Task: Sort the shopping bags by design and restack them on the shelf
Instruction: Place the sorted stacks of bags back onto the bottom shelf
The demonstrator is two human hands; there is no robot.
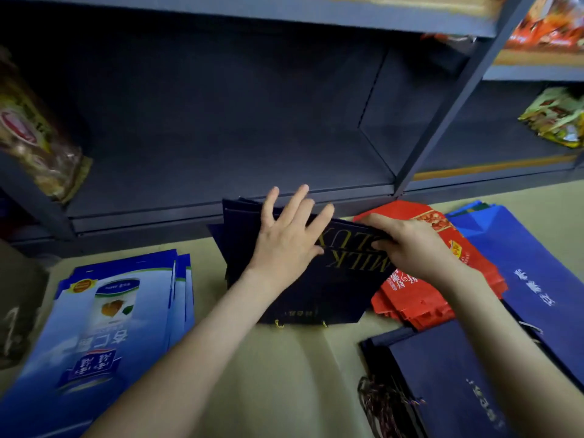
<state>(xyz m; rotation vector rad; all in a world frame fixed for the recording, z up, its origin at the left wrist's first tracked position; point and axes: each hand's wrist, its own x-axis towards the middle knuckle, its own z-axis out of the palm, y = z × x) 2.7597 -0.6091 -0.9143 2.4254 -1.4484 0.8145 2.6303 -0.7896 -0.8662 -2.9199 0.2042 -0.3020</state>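
Squaring seemed the step: left hand (284, 245), fingers spread, pressed the navy bags (316, 289) flat; right hand (407, 245) pinched their far edge, which needed aligning flush.

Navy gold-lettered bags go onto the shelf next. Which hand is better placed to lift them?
Likely right: the right hand pinches the edge of the navy bags, fingers curled round it. The left hand lies flat on top, fingers straight, only pressing, so it must regrasp.
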